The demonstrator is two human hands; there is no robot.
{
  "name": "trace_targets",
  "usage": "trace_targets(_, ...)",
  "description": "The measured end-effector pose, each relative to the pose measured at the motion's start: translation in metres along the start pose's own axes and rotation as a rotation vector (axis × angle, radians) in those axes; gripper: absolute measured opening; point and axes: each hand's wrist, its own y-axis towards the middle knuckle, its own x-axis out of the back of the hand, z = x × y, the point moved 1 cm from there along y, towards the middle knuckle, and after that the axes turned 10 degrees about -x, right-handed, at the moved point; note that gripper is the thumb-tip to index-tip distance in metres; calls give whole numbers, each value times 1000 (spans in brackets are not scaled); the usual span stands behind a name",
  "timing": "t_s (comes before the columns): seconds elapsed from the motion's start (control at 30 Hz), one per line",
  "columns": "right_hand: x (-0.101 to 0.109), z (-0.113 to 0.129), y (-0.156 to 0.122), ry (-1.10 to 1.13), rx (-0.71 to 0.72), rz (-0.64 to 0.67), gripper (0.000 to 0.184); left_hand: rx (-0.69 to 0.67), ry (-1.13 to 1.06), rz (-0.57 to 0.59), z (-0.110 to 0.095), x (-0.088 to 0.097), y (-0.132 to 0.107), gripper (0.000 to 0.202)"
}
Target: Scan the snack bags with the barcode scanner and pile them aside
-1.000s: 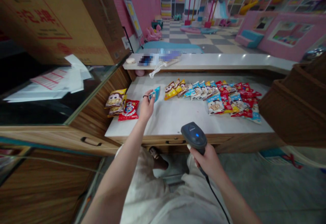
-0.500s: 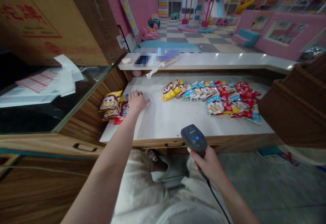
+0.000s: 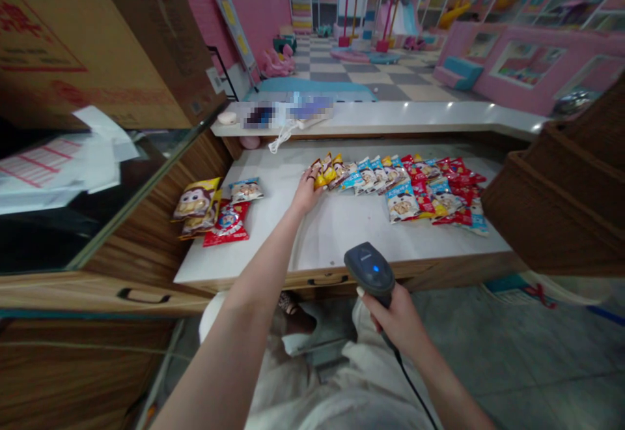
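My left hand (image 3: pixel 307 194) rests at the near end of a long row of snack packets (image 3: pixel 395 186), its fingers on a yellow packet (image 3: pixel 319 174). I cannot tell whether they grip it. To the left lies a separate group: monkey-printed yellow packets (image 3: pixel 195 200), a red packet (image 3: pixel 227 223) and a pale blue packet (image 3: pixel 247 190). My right hand (image 3: pixel 398 321) is shut around the handle of a black corded barcode scanner (image 3: pixel 370 270), held above the counter's front edge, apart from the packets.
The packets lie on a white counter (image 3: pixel 336 238) with wooden drawers below. A glass display case (image 3: pixel 88 202) holding papers and a large cardboard box (image 3: pixel 97 45) stand to the left. A brown wooden bin (image 3: pixel 551 215) stands to the right. A white ledge (image 3: pixel 415 117) runs behind, with a play area beyond.
My left hand has let go of the blue packet, now lying with the left group, and has moved right to the row's near end. The scanner stays in my right hand.
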Motion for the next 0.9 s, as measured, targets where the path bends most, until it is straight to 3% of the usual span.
trace_targets(0.1,1,-3,1,-5,17,-10,28,46,-97,-99,-6,7,-7,66)
trace_targets(0.27,-2,0,1,25,11,26,27,266,-356,-457,-24,21,-40,53)
trace_targets(0.33,-3,2,0,34,19,27,28,308,-548,-538,-36,23,-59,50)
trace_targets(0.47,-5,3,-3,42,23,35,31,360,-886,-605,-63,16,-102,50)
trace_targets(0.6,-5,3,-7,36,26,45,30,450,-1039,-599,-79,6,-135,51)
trace_targets(0.9,-6,3,-8,38,24,19,32,487,-1035,-642,-82,1,-141,56)
